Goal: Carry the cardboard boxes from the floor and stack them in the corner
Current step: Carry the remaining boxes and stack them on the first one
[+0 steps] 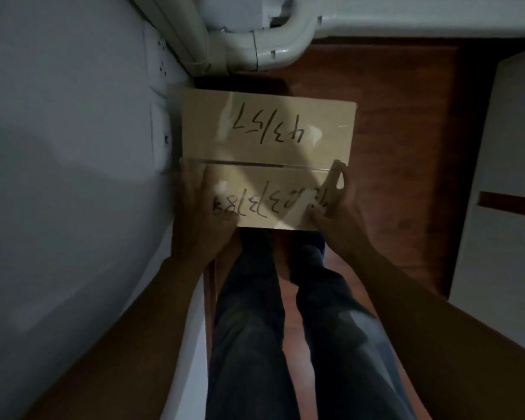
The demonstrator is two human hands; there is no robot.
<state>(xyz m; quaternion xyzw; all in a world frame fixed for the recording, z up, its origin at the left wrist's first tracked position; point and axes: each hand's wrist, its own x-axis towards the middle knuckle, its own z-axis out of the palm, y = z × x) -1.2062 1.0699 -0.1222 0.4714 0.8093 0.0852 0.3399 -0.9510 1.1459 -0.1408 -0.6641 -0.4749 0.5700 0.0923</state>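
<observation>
Dim shot, looking straight down. Cardboard box (267,159) held out in front over legs (285,313), up against white wall (58,147) on left, near corner with white pipe (267,47). Left hand (200,213) grips box's near left edge, fingers curled onto top face. Right hand (337,207) pinches near right corner, thumb on top, fingers wrapped round side. Handwritten numbers on top, upside down from here, tape seam across middle. Reddish wood floor (391,147) below, white furniture (503,177) at right.
</observation>
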